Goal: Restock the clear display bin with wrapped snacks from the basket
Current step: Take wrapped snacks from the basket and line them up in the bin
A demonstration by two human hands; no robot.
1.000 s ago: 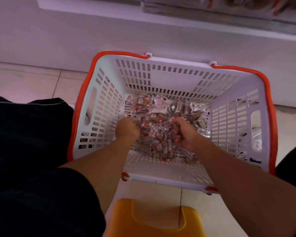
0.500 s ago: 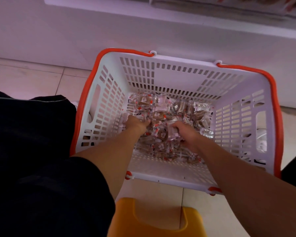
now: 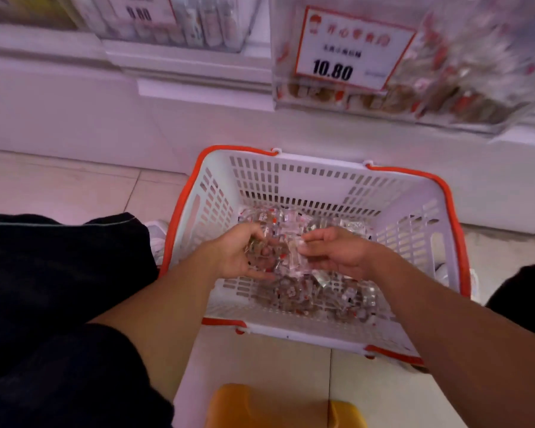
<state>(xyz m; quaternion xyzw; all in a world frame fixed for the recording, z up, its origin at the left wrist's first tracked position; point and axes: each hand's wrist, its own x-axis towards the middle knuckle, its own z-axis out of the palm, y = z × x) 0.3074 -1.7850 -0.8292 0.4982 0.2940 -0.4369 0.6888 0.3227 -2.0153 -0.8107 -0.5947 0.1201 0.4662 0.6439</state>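
Head cam: both sets of fingers curl around one clump of wrapped snacks, left hand and right hand cupping it above the white basket; clear display bin sits up on the shelf.

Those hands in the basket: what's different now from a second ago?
Both hands have come up out of the pile, the left hand and right hand cupping a scoop of wrapped snacks above the basket. The view tilted up, revealing the clear display bin. The basket stayed put.
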